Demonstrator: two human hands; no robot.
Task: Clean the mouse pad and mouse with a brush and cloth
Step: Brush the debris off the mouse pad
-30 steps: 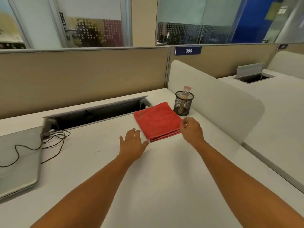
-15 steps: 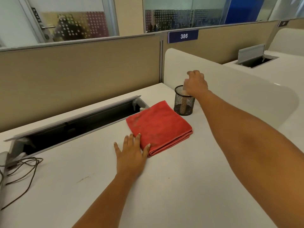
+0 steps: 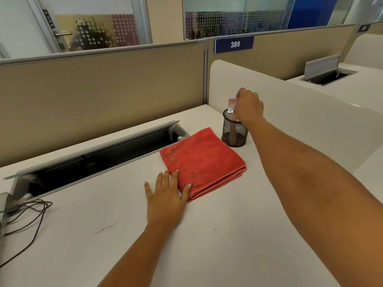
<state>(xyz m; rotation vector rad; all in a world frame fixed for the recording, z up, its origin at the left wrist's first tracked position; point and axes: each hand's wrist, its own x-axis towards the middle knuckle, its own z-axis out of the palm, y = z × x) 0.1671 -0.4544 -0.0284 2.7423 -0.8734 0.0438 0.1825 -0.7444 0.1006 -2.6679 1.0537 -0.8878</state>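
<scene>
The white desk (image 3: 207,235) bears a red cloth (image 3: 203,162), mesh cup (image 3: 235,133) and cables (image 3: 31,216).

Blurred brush (image 3: 231,105), half behind right hand (image 3: 250,107)

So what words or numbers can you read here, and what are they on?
"386": white digits on the blue rectangular sign on the beige partition wall.
"PUSH": running down the small dark plate on the glass door.
Small blue sign at the far right: too blurred to read.
No writing shows on the red folded cloth or the pink-bristled brush.
</scene>
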